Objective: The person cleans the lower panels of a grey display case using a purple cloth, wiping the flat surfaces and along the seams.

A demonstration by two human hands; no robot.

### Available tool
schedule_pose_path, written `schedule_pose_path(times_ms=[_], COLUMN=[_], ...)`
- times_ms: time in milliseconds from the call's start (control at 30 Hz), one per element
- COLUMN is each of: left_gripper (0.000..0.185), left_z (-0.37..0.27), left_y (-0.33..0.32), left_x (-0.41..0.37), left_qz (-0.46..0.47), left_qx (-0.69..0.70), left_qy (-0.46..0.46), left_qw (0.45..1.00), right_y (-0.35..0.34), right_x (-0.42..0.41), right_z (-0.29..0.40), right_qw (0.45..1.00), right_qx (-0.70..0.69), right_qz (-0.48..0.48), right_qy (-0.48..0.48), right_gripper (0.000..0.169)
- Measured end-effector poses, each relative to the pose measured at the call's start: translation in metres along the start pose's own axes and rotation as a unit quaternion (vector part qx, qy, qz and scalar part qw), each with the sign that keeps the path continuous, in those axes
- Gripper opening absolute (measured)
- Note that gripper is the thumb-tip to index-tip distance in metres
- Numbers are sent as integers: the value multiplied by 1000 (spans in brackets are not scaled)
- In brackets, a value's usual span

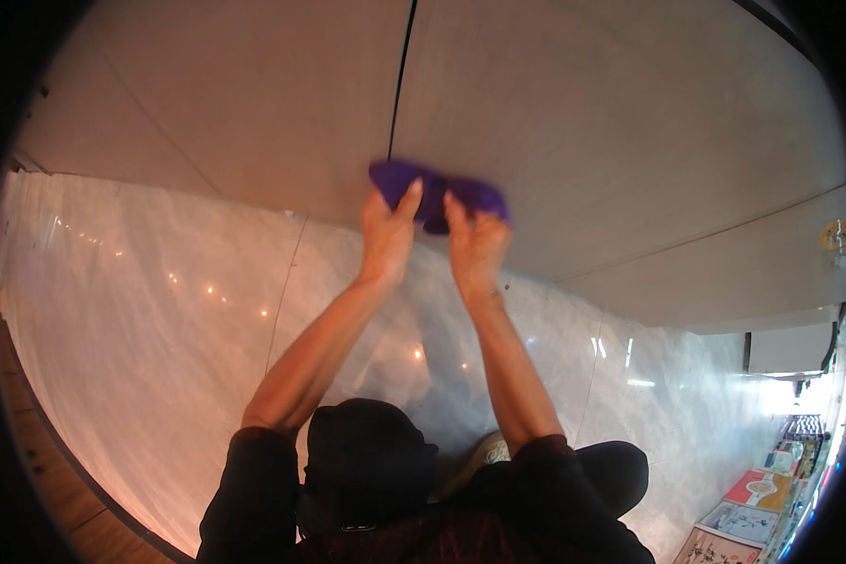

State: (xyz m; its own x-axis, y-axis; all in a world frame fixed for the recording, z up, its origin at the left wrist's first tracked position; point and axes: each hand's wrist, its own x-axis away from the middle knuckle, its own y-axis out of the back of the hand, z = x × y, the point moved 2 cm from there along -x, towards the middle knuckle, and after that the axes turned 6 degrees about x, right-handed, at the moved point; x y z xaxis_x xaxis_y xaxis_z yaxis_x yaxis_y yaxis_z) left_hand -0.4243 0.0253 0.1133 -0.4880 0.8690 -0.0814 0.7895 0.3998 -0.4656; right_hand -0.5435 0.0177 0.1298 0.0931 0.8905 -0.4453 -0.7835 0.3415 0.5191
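Note:
A bunched purple cloth [430,201] is held between both hands, in front of a large grey-beige panelled surface [571,141]. My left hand [388,233] grips the cloth's left part, with the thumb on top of it. My right hand [478,240] pinches the right part of the cloth, its fingers curled. Just above the cloth's left part, a dark narrow gap [400,84] runs up between two panels. The cloth is slightly blurred, and whether it touches the panel is hard to tell.
Below lies a glossy pale tiled floor [324,338] with light reflections. My knees and a light shoe [492,451] are near the bottom. Flat printed boxes or boards [758,490] line the lower right. A white box-like object [789,349] stands at the right, and brown wood flooring [84,515] shows lower left.

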Motion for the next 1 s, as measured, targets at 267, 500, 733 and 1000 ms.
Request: schedule_pose_path(times_ms=[267,500,733,1000], left_gripper=[25,25,31,29], left_z=[-49,-64,-15,-93], left_y=[-26,-48,-54,-102], left_x=[-3,2,16,0], left_qz=[14,104,109,147], left_qx=[-78,-107,-142,-130], left_qy=[-162,-92,-116,-224], left_qw=[984,984,977,955], right_y=[12,55,50,99], right_x=[-19,-40,-21,-63], right_z=[21,55,-8,64], right_qw=[970,991,960,972], right_qx=[-2,5,70,-37], right_qz=[-133,-107,-182,-190], right_qy=[204,82,199,135], right_gripper=[12,16,13,7])
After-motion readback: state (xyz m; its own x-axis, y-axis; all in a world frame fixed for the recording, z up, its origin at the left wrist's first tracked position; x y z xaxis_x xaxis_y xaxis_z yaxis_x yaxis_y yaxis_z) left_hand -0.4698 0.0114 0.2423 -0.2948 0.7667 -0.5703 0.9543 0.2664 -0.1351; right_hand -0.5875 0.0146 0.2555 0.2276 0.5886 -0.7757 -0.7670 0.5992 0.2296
